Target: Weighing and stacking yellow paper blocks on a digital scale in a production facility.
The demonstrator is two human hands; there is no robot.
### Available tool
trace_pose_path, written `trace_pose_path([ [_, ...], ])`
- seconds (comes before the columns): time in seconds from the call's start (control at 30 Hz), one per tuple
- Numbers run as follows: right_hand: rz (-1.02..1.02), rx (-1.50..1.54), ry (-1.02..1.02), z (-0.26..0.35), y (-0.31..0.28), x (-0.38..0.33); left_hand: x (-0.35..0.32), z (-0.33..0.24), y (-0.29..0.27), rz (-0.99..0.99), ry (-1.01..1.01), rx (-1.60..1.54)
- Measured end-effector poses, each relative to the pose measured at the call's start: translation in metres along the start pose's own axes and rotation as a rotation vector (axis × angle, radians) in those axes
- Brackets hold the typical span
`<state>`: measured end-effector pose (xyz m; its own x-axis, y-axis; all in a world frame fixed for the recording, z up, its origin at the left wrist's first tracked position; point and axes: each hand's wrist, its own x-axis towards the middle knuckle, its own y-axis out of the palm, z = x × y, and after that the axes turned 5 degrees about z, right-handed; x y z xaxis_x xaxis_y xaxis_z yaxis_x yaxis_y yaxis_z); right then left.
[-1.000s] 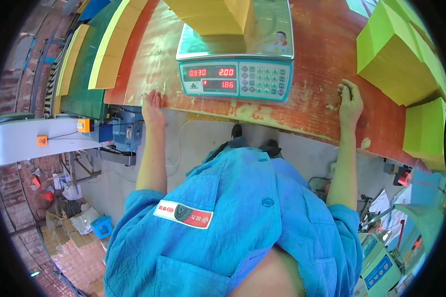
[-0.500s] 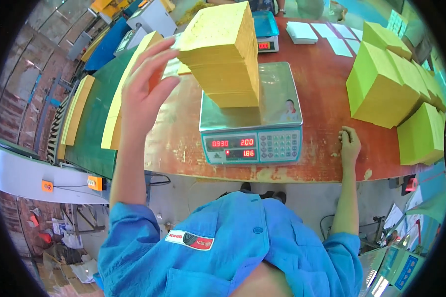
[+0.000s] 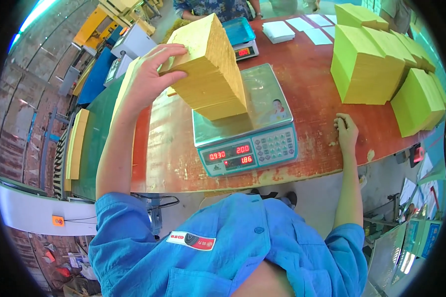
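Observation:
A tall stack of yellow paper [image 3: 208, 74] stands on the metal pan of a digital scale [image 3: 265, 106] with lit red digits. My left hand [image 3: 151, 74] is at the stack's upper left edge. Its fingers lie over the top corner and the thumb presses along the side below. My right hand [image 3: 347, 132] rests on the red tabletop, to the right of the scale. Its fingers are curled loosely, with nothing seen in them.
Several yellow-green paper stacks [image 3: 369, 69] stand at the right of the red table [image 3: 302, 79]. Behind the scale are a second scale [image 3: 244, 44] and white paper [image 3: 278, 31]. A green surface [image 3: 96, 143] holds more yellow stacks at left. Another person [image 3: 218, 9] stands across the table.
My left hand has come in from beside the stack and closed on its upper edge. My right hand still rests on the table. The whole view has shifted and turned slightly.

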<state>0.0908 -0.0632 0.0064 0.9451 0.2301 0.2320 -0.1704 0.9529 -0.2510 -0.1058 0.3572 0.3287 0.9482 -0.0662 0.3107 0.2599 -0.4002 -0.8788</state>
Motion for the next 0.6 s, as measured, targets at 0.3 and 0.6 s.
trace_pose_path([
  [0.3,0.019,-0.021,-0.003,-0.0037,-0.0005,0.0019,0.0090,0.0065,-0.0032,0.041,0.009,0.050],
  [0.6,0.000,0.025,0.000,-0.0048,-0.0007,-0.0020,0.0064,-0.0012,0.0040,-0.005,0.114,0.441],
])
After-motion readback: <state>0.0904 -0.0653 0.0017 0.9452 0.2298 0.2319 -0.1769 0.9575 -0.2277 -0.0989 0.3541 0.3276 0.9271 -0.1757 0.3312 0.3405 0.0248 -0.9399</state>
